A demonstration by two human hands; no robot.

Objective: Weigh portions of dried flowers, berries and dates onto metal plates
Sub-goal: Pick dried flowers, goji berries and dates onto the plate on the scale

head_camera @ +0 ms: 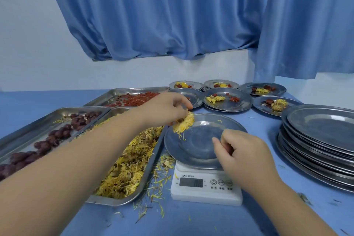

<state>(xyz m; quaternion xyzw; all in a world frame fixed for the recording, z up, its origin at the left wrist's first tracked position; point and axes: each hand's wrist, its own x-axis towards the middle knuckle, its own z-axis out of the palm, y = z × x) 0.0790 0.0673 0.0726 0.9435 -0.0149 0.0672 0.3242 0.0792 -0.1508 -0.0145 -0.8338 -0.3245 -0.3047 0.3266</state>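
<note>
Spillage risk: left hand (168,110) pinches fluffy yellow dried flower (184,123) right over round steel plate (197,140)'s far-left rim, so bits could miss. Can't tell what curled right hand (247,153) holds.

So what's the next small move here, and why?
Probably lower and release the dried flower from the left hand onto the plate on the scale: the flower hangs at the plate's far-left edge, and the plate holds only a stray petal.

A blue curtain (172,15) fills the upper frame, hanging against a white wall (28,44); below, a blue tabletop (28,105) spreads.
</note>
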